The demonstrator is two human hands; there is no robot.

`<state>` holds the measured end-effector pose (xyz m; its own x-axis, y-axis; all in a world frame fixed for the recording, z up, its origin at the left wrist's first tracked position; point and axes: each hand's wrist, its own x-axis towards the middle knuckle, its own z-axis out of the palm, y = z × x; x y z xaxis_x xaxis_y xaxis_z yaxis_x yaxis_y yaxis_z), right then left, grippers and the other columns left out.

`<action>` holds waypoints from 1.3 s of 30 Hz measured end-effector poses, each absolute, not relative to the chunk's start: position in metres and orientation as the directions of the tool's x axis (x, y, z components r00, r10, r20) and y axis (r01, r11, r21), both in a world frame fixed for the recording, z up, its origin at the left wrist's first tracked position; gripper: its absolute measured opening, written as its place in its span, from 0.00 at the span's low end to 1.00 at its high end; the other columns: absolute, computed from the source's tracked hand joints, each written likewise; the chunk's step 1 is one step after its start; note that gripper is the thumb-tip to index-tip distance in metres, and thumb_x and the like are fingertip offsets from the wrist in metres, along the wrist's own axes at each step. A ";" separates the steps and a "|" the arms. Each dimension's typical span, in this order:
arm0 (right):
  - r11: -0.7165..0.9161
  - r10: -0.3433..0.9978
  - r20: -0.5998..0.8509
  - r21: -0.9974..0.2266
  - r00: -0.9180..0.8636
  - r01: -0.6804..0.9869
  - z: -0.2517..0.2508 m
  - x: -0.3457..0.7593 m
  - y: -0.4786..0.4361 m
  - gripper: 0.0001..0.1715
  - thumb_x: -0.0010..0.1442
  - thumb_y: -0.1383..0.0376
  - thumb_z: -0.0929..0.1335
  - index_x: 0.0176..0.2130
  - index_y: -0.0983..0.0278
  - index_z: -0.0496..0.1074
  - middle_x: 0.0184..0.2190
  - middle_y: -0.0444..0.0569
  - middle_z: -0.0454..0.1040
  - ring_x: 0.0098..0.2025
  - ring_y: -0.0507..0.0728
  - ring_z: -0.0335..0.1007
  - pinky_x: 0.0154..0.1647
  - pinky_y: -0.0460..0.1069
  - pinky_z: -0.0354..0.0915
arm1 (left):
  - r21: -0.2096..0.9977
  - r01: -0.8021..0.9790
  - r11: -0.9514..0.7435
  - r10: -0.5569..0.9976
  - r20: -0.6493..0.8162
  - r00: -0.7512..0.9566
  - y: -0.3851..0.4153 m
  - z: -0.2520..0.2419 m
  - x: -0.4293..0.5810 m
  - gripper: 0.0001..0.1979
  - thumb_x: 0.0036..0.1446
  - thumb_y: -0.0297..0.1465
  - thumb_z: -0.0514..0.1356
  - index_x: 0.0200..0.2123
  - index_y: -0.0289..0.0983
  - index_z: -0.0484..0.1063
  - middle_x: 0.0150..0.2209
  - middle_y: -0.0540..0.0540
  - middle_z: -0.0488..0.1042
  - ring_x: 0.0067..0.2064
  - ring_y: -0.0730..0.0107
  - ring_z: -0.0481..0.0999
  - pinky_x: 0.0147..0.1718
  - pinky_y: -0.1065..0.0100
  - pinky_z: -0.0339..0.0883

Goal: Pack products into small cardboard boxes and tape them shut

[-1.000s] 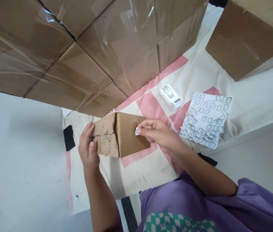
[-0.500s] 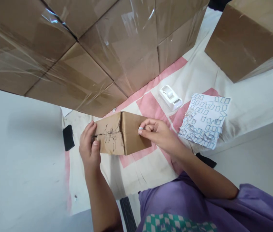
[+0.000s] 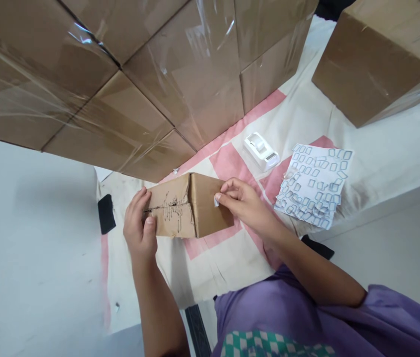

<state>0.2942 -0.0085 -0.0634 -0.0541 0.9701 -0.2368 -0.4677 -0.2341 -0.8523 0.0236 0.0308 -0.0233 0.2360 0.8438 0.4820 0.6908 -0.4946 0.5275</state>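
Small box (image 3: 185, 210), cartons (image 3: 195, 89) behind, cloth strip (image 3: 217, 277) to near edge

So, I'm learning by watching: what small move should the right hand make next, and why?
Perhaps press the slip gently against the box, since the right hand has it at one face and the left hand braces the opposite end. Whether it already touches is hard to tell.

No readable text or signs.
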 end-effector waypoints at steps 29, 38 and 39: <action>-0.096 0.994 -0.063 -0.907 -0.091 -0.410 -0.047 0.294 -0.021 0.13 0.62 0.61 0.71 0.46 0.62 0.71 0.23 0.34 0.57 0.25 0.49 0.53 0.29 0.48 0.51 | 0.519 0.700 -0.490 0.838 0.502 0.214 0.035 -0.031 0.011 0.28 0.70 0.48 0.48 0.62 0.40 0.73 0.66 0.38 0.70 0.68 0.49 0.68 0.68 0.46 0.60; -0.140 0.980 -0.053 -0.871 -0.192 -0.471 -0.047 0.298 -0.019 0.12 0.63 0.62 0.71 0.45 0.63 0.71 0.24 0.35 0.58 0.26 0.49 0.54 0.29 0.47 0.51 | 0.557 0.665 -0.498 0.835 0.514 0.196 0.037 -0.032 0.011 0.29 0.69 0.51 0.50 0.61 0.40 0.74 0.65 0.37 0.71 0.67 0.47 0.69 0.67 0.45 0.60; -0.132 0.983 -0.054 -0.873 -0.176 -0.469 -0.047 0.298 -0.019 0.13 0.63 0.63 0.71 0.47 0.62 0.71 0.24 0.35 0.58 0.26 0.49 0.54 0.30 0.47 0.51 | 0.558 0.665 -0.497 0.836 0.511 0.197 0.037 -0.031 0.011 0.29 0.69 0.51 0.50 0.61 0.40 0.74 0.65 0.37 0.71 0.67 0.47 0.69 0.67 0.45 0.60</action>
<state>0.2980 -0.0194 -0.0472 -0.1757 0.9830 -0.0537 -0.4689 -0.1316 -0.8734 0.0110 0.0366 -0.0315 0.1968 0.8365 0.5115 0.6646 -0.4973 0.5576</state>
